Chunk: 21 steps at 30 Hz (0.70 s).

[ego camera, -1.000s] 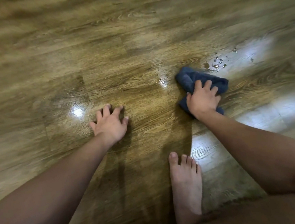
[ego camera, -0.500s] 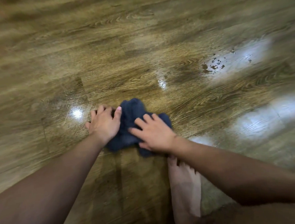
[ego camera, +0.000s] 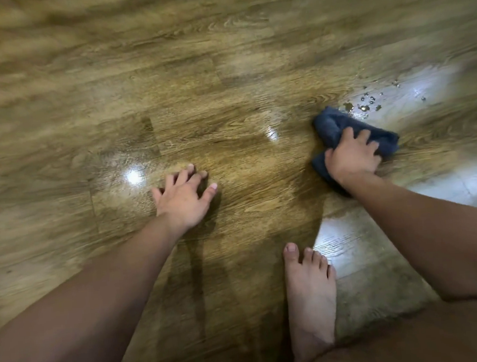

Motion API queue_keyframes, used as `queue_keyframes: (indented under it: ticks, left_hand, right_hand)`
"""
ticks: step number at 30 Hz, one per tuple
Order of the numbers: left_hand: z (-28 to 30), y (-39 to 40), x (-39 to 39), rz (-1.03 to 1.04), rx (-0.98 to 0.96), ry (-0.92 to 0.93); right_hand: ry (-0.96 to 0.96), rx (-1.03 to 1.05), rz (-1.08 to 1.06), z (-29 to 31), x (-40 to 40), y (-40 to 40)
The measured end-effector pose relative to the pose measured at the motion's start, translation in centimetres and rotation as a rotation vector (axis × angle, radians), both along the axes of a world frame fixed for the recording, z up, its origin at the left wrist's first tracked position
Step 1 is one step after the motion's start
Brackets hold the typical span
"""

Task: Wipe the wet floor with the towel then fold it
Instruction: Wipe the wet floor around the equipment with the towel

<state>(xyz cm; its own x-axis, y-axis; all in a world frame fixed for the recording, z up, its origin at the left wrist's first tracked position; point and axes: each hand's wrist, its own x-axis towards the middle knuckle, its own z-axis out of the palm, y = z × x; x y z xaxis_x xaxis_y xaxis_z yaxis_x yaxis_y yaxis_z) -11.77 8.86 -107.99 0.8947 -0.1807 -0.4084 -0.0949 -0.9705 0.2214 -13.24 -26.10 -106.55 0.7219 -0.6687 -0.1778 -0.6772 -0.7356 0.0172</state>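
A crumpled dark blue towel (ego camera: 333, 126) lies on the brown wood-pattern floor (ego camera: 223, 76) at the right. My right hand (ego camera: 352, 157) presses down on it, fingers curled over the cloth. Just beyond the towel's far edge, water droplets (ego camera: 368, 105) glisten on the floor in a bright reflection. My left hand (ego camera: 184, 196) rests flat on the floor at the centre left, fingers spread, holding nothing. It is well apart from the towel.
My bare foot (ego camera: 309, 295) stands on the floor in front of me, between my two arms. Bright light reflections (ego camera: 133, 177) shine on the glossy planks at the left and right.
The right hand has swept the towel from beside the left hand back out to the right, up to the droplets. The left hand has stayed planted on the floor.
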Motion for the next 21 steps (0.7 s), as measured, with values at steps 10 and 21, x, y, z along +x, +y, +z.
queue_keyframes:
  ticks: [10,21]
  left_hand:
    - [1.5,0.0,0.8,0.168,-0.214,-0.011]
    - [-0.4,1.1,-0.7,-0.046,-0.074,-0.038]
  right_hand:
    - [-0.025,0.047,1.115,0.9,-6.4,18.2]
    - [-0.113,-0.027,0.884,-0.6,-4.5,6.3]
